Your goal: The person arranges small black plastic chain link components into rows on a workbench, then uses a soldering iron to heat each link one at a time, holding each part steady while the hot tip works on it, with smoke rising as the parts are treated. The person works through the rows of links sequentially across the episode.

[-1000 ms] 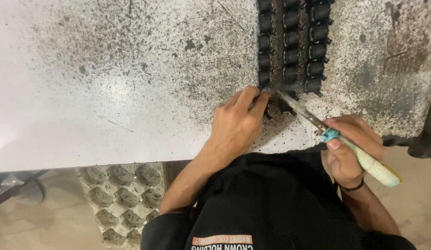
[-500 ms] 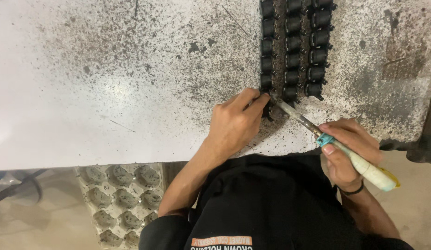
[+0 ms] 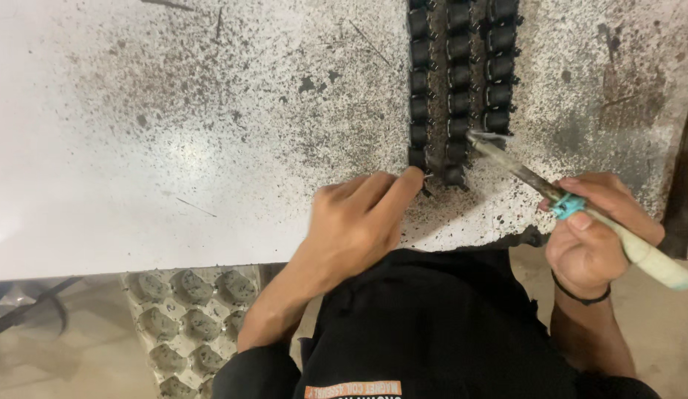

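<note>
We work at a white tabletop (image 3: 174, 170) speckled with black stains, an egg-style tray (image 3: 185, 325) lying on the floor below its edge. Our left hand (image 3: 358, 222) rests on the table with fingers pressed together, the fingertips touching the nearest end of the rows of small black parts (image 3: 458, 81) that run away from it. Our right hand (image 3: 595, 229) is closed around a brush (image 3: 573, 203) with a pale handle; its tip reaches forward and left to the rightmost row.

Black shirt with an orange-and-white printed patch, black band on the right wrist.
</note>
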Demonstrator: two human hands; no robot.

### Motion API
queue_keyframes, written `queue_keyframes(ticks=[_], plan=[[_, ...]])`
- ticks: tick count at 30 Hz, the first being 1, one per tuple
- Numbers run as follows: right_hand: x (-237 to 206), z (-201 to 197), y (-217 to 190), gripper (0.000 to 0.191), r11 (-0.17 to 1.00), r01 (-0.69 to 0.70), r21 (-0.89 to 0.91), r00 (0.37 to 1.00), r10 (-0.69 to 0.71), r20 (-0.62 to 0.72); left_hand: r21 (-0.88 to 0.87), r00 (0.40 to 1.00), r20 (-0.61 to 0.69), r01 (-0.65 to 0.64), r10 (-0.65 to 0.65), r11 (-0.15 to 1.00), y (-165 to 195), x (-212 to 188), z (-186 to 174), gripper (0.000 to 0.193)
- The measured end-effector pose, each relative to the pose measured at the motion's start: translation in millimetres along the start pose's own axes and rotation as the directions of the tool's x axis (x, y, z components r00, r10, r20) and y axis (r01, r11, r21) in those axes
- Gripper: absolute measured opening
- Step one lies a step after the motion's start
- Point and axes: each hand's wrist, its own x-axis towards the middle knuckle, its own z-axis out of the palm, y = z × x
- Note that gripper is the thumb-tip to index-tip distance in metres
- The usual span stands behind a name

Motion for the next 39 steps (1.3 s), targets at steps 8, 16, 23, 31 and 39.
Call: queue_keyframes(ticks=[8, 16, 23, 31, 39], plan=[[-14, 15, 15, 0.034, 0.994, 0.001, -0.108, 1.0, 0.003, 0.031, 0.105, 0.99, -0.064, 0.132, -0.126, 0.986, -9, 29, 27, 0.04], [-7, 25, 12, 0.034, 0.99, 0.031, -0.141, 0.999, -0.025, 0.046, -0.034, 0.979, 0.008, 0.205, -0.205, 0.978, -33, 0, 60, 0.024], [-5, 23, 14, 0.033, 0.996, -0.075, 0.05, 0.997, 0.074, 0.024, -0.019, 0.988, 0.053, 0.149, -0.148, 0.989, -29, 11, 58, 0.022], [-8, 17, 23, 0.029, 0.974, -0.137, 0.18, 0.99, 0.137, 0.008, -0.269, 0.966, 0.098, 0.257, -0.239, 0.928, -39, 13, 49, 0.02], [-9, 19, 21, 0.032, 0.986, -0.115, 0.124, 0.993, 0.114, 0.012, -0.068, 0.976, 0.029, 0.216, -0.215, 0.974, -24, 7, 60, 0.024]])
